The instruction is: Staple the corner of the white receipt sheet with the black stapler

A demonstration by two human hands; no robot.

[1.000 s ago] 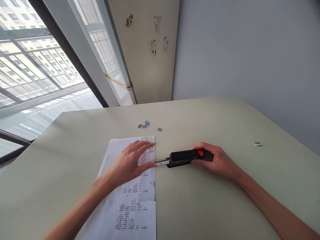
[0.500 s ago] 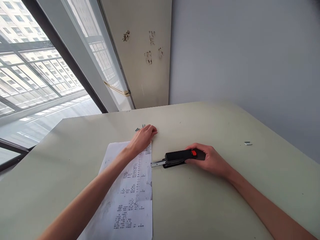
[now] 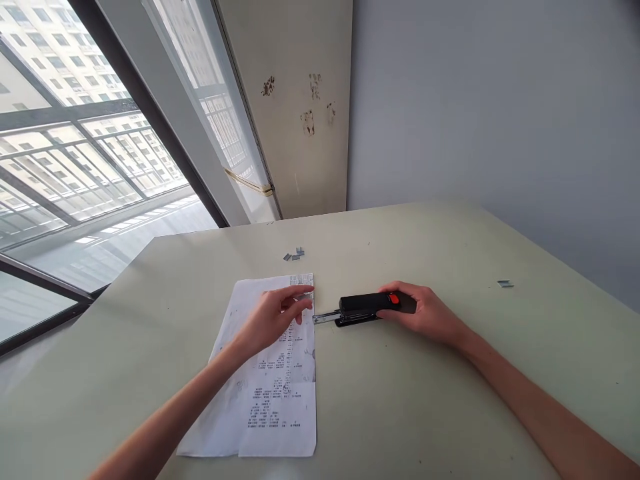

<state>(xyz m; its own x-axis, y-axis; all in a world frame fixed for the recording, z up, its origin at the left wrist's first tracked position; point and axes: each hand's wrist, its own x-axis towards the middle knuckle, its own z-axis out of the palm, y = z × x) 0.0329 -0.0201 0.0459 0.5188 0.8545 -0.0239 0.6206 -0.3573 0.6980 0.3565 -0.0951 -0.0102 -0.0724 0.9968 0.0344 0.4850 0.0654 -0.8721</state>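
My right hand [image 3: 427,313] is closed around the rear of a black stapler [image 3: 365,305] with a red button. Its metal staple tray [image 3: 326,318] sticks out toward the paper's right edge. Over the printed paper [image 3: 280,413], my left hand [image 3: 280,310] pinches a small greyish piece between thumb and forefinger; it looks like a strip of staples [image 3: 303,297], though it is partly hidden. These fingertips are just left of the tray's end. Beyond the paper lie several short staple strips [image 3: 295,255] in a loose group.
One more staple strip [image 3: 505,284] lies on the right side of the pale table [image 3: 400,407]. A grey wall [image 3: 475,100] rises behind it, next to a stained beige panel [image 3: 310,160]. Windows [image 3: 100,147] stand on the left.
My left hand has drawn back from the staple strips toward me, to beside the stapler's tray, uncovering the strips. My right hand still holds the stapler. The view has shifted slightly.
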